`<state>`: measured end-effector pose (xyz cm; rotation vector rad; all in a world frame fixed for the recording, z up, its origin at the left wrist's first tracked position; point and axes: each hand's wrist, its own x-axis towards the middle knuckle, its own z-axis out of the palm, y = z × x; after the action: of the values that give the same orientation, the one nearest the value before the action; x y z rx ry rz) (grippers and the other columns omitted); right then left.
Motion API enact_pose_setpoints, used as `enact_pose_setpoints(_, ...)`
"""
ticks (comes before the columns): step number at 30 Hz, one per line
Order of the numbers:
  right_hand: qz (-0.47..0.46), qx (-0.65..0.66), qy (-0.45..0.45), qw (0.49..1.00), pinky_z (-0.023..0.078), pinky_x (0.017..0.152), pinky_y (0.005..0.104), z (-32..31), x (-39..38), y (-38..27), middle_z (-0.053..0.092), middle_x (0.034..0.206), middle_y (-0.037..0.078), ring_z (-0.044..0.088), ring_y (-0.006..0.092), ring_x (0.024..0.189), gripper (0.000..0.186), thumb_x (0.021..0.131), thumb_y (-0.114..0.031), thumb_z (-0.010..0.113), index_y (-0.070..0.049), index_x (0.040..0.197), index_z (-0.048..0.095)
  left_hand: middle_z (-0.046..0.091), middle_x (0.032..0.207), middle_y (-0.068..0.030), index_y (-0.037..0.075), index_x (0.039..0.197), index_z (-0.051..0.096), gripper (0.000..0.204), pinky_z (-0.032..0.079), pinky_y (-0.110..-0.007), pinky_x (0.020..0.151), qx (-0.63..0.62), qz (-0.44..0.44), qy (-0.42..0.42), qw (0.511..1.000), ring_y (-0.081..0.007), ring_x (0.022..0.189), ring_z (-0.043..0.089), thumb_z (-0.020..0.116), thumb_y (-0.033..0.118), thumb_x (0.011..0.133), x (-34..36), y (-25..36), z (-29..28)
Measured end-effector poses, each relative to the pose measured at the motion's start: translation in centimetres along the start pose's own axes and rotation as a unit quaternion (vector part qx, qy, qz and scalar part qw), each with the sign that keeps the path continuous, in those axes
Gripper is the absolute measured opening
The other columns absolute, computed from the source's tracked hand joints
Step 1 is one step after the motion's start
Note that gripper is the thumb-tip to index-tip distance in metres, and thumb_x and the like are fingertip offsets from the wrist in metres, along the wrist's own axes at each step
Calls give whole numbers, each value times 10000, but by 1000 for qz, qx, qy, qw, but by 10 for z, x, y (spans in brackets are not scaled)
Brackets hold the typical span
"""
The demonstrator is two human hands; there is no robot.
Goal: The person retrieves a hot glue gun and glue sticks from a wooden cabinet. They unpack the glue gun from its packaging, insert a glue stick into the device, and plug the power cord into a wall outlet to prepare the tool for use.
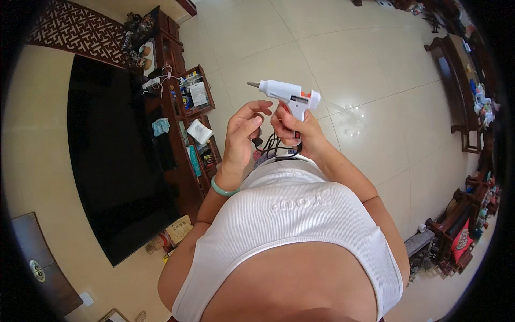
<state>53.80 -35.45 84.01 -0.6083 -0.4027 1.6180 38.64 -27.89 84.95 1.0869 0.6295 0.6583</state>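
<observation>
My right hand (300, 129) grips the handle of a white hot glue gun (281, 89). The gun's metal nozzle points to the left, and a see-through stick seems to trail from its back end. A black power cord (274, 144) hangs in loops below the handle, in front of my white top. Just left of the gun, my left hand (241, 131) is curled with its fingers bent, closed on the cord's dark plug end (257, 141). A pale green bangle (223, 188) circles my left wrist.
To the left runs a dark wooden cabinet (185, 177) with pulled-out drawers (201, 94) full of small items. A white packet (199, 131) lies on one drawer, a light blue cloth (160, 126) on the cabinet. Carved wooden furniture (456, 91) stands at the right on tiled floor (370, 64).
</observation>
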Motion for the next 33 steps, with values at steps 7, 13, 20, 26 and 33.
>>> enact_pose_setpoints(7, -48, -169, 89, 980, 249, 378, 205, 10, -6, -4, 439, 573, -26, 360, 47, 448, 278, 797, -251, 715, -37, 834, 541, 562, 933, 6, 24, 1094, 584, 336, 244, -170, 527, -8, 3, -4, 1000, -11, 673, 381, 527, 164, 793, -2, -7, 8)
enact_pose_setpoints(13, -27, -241, 117, 963, 248, 370, 210, 6, -10, -1, 439, 547, -43, 344, 37, 420, 323, 807, -291, 704, -28, 951, 584, 573, 915, 23, 30, 1066, 586, 293, 245, -169, 525, -20, -8, 8, 1000, -7, 670, 390, 528, 145, 803, -4, -12, 8)
enact_pose_setpoints(20, -16, -207, 120, 971, 214, 372, 223, 6, -12, 4, 425, 532, -50, 319, 34, 412, 317, 796, -282, 717, -29, 934, 585, 574, 911, 25, 33, 1062, 586, 267, 263, -165, 528, -32, -7, 9, 999, -3, 674, 412, 519, 126, 820, -8, -15, 7)
enact_pose_setpoints(26, 8, -175, 120, 977, 198, 374, 225, 6, -13, 5, 375, 497, -42, 290, 55, 395, 255, 787, -206, 716, -59, 783, 508, 590, 906, 19, 44, 1053, 587, 256, 276, -174, 539, -31, -12, 10, 999, -18, 676, 427, 513, 133, 825, -13, -2, 12)
enact_pose_setpoints(33, 0, -88, 15, 996, 223, 361, 208, 8, -15, 1, 459, 560, 17, 309, 42, 395, 301, 770, -247, 729, -64, 740, 492, 568, 884, 17, 41, 1067, 609, 278, 252, -158, 515, -10, -11, 12, 1000, 4, 659, 409, 534, 166, 830, -18, -2, 7)
